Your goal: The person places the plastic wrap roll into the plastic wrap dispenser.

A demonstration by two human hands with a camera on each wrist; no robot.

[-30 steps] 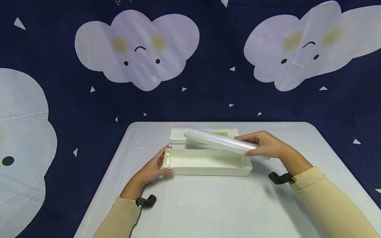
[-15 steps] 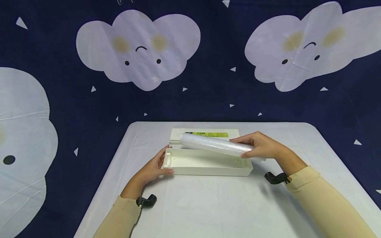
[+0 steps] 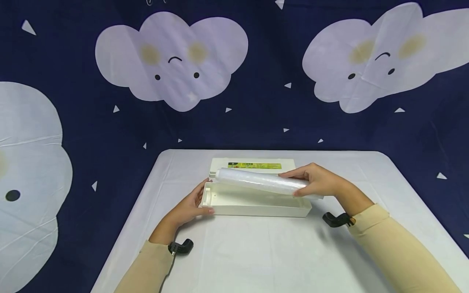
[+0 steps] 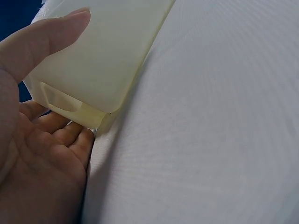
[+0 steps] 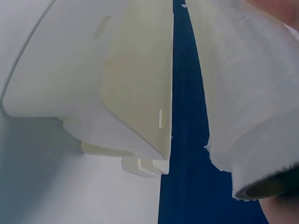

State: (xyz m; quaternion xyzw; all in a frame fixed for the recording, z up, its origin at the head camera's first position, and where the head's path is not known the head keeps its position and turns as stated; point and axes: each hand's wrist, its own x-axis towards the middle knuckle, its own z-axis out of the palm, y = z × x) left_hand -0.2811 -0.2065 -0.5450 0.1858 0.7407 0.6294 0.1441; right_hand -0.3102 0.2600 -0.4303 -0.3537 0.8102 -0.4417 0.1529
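Head view shows the film roll [image 3: 256, 180] crosswise, slanting down rightward.

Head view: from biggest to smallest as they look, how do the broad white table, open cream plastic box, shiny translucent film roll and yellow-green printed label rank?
1. White table
2. Cream box
3. Film roll, about as long but slimmer; raised in the right hand, nearness may enlarge it
4. Yellow-green label
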